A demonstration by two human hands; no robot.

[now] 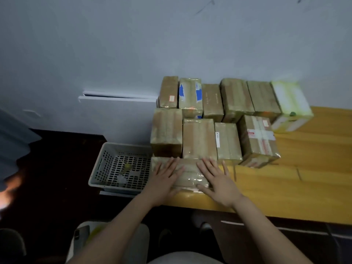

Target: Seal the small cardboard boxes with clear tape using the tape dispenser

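The left grip [165,180] and right grip [217,182] lie flat, fingers spread, pressing the tape-wrapped brown cardboard box [188,173] beneath them on the yellow wooden bench [285,187], more taped boxes [199,138] just beyond.

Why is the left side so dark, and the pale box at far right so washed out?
Head view: light falls on the wooden table, while the floor lies in shadow; the pale box is overexposed and blurred; clear tape glints on the nearest box under the left hand and right hand.
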